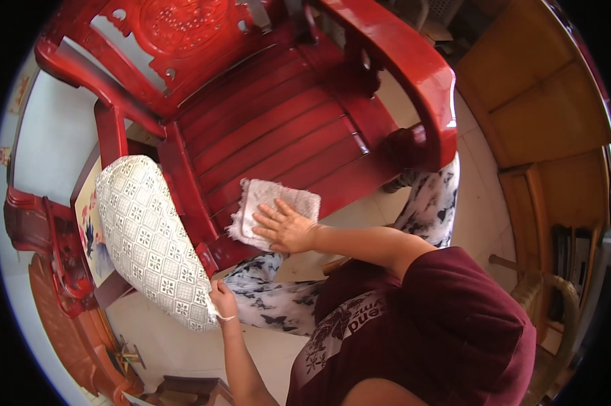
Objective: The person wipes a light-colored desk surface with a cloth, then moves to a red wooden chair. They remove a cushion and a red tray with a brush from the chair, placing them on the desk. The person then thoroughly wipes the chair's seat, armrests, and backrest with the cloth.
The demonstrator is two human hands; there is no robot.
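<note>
A red wooden armchair (265, 122) with a slatted seat and a carved back stands in front of me. My right hand (287, 226) lies flat, fingers spread, on a folded, frayed whitish cloth (308, 203) at the seat's front edge. On the left, a cream cushion (143, 228) with a grey checked flower pattern leans against the chair's side and arm. The fingers of my left hand (224, 299) are closed on the cushion's lower edge, and a thin white band circles that wrist.
Behind the cushion is a table (102, 243) with a painted flower picture. More red carved furniture (46, 238) stands at the far left. Brown wooden cabinets (543, 116) line the right side, near a woven-looking chair (564, 304). A dark open box (194, 385) sits on the tiled floor.
</note>
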